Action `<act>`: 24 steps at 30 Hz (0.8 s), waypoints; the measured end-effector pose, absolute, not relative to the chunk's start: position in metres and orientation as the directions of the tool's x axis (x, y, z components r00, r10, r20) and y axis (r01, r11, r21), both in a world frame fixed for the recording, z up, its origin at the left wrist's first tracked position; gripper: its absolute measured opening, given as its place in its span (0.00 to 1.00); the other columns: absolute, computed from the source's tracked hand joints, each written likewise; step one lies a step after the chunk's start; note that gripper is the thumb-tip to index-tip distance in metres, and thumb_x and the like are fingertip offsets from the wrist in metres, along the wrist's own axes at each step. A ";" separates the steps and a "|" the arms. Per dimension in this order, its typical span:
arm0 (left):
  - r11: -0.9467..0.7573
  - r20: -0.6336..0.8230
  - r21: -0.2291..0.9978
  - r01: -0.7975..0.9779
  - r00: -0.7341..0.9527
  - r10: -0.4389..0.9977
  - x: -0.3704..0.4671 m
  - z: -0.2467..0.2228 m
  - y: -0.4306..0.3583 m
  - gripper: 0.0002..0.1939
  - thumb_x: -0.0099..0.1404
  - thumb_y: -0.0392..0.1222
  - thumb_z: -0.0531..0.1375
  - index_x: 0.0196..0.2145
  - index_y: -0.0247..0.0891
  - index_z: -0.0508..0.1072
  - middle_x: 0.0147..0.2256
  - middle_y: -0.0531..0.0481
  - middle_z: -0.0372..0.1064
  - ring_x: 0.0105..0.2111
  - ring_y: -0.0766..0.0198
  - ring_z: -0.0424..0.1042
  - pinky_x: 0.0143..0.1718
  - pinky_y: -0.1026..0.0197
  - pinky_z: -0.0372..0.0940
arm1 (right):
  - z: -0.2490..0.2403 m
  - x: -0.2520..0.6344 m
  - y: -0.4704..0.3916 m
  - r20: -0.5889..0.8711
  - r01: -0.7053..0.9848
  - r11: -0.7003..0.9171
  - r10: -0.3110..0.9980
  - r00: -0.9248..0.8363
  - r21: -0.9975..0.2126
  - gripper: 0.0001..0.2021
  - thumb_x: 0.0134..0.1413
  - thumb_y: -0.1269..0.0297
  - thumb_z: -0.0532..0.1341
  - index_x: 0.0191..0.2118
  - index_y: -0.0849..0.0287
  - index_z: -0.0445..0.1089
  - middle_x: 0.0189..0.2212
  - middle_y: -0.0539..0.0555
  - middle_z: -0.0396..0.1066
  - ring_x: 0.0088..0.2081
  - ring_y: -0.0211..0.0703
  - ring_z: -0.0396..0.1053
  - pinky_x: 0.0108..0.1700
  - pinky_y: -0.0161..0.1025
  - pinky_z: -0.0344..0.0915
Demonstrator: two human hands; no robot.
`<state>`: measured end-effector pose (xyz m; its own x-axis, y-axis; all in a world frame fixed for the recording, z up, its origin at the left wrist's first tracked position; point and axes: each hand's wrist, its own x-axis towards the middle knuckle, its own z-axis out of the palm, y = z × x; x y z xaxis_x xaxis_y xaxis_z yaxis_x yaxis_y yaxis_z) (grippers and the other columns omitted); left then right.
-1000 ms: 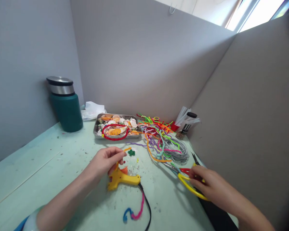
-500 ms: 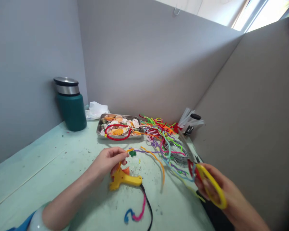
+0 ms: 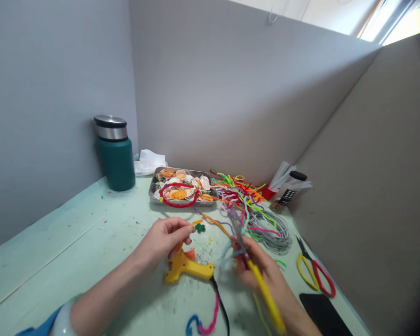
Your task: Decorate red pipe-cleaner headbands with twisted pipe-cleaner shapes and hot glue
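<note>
My left hand pinches a short orange pipe cleaner between thumb and fingertips. Just beyond the fingertips lies a small green flower-shaped piece. Below that hand a yellow glue gun lies on the table, its black cord running toward me. My right hand grips scissors with a yellow handle, blades pointing away from me toward the loose pipe cleaners. Motion blurs the scissors, and a light blue pipe cleaner is beside or in the fingers; I cannot tell which.
A metal tray of shell-like pieces carries a red loop. Right of it are piled pipe cleaners and a grey wire coil. A green bottle, a second pair of scissors and a black flat object surround the work.
My right hand has swung left with the scissors, from the table's right side to the middle, near my left hand. The view has turned slightly right, revealing the second scissors. My left hand keeps its pinch.
</note>
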<state>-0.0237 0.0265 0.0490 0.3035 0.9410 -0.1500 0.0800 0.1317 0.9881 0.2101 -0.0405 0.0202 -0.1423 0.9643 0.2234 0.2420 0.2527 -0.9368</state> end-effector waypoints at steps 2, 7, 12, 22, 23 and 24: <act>0.143 -0.158 0.987 0.074 0.299 0.941 -0.023 0.048 0.027 0.13 0.55 0.50 0.60 0.27 0.35 0.70 0.19 0.56 0.65 0.12 0.75 0.54 0.14 0.69 0.49 | 0.014 0.209 -0.041 0.334 0.576 0.348 0.933 -0.135 -0.740 0.24 0.46 0.55 0.66 0.50 0.52 0.66 0.35 0.53 0.66 0.27 0.38 0.60 0.30 0.35 0.59; 0.139 -0.156 0.987 0.074 0.308 0.939 -0.022 0.047 0.027 0.14 0.54 0.50 0.61 0.27 0.34 0.71 0.20 0.55 0.66 0.12 0.74 0.56 0.13 0.69 0.49 | 0.005 0.204 -0.041 0.469 0.774 0.469 0.845 -0.255 -0.425 0.22 0.49 0.61 0.64 0.51 0.54 0.64 0.33 0.53 0.67 0.28 0.40 0.64 0.28 0.34 0.60; 0.134 -0.153 0.988 0.079 0.333 0.930 -0.022 0.047 0.026 0.13 0.56 0.49 0.59 0.27 0.35 0.70 0.18 0.57 0.65 0.12 0.75 0.54 0.14 0.69 0.51 | 0.001 0.204 -0.041 0.489 0.838 0.465 0.823 -0.290 -0.285 0.22 0.51 0.61 0.63 0.53 0.55 0.64 0.32 0.54 0.68 0.28 0.41 0.66 0.27 0.34 0.61; 0.116 -0.129 0.992 0.057 0.366 0.922 -0.025 0.043 0.027 0.11 0.55 0.46 0.60 0.29 0.34 0.73 0.20 0.54 0.66 0.14 0.73 0.55 0.15 0.69 0.52 | 0.002 0.202 -0.042 0.501 0.899 0.420 0.809 -0.309 -0.124 0.22 0.54 0.55 0.60 0.53 0.58 0.65 0.29 0.55 0.68 0.27 0.42 0.67 0.27 0.35 0.61; 0.119 -0.128 0.992 0.049 0.368 0.921 -0.025 0.043 0.027 0.11 0.55 0.46 0.60 0.30 0.34 0.73 0.20 0.54 0.67 0.14 0.73 0.55 0.15 0.69 0.52 | 0.002 0.202 -0.042 0.502 0.901 0.417 0.808 -0.309 -0.116 0.22 0.54 0.55 0.60 0.53 0.58 0.65 0.29 0.55 0.68 0.27 0.42 0.67 0.27 0.35 0.61; 0.121 -0.129 0.992 0.045 0.372 0.919 -0.025 0.043 0.027 0.11 0.55 0.46 0.60 0.29 0.34 0.73 0.20 0.53 0.67 0.14 0.73 0.55 0.15 0.69 0.52 | 0.002 0.202 -0.042 0.503 0.903 0.416 0.807 -0.309 -0.111 0.23 0.54 0.55 0.60 0.53 0.59 0.65 0.29 0.55 0.68 0.27 0.42 0.67 0.27 0.35 0.61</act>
<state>-0.0252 0.0268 0.0431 0.3717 0.9193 -0.1293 0.0450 0.1213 0.9916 0.2016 -0.0421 0.0018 -0.3094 0.8069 0.5031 0.9027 0.4155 -0.1113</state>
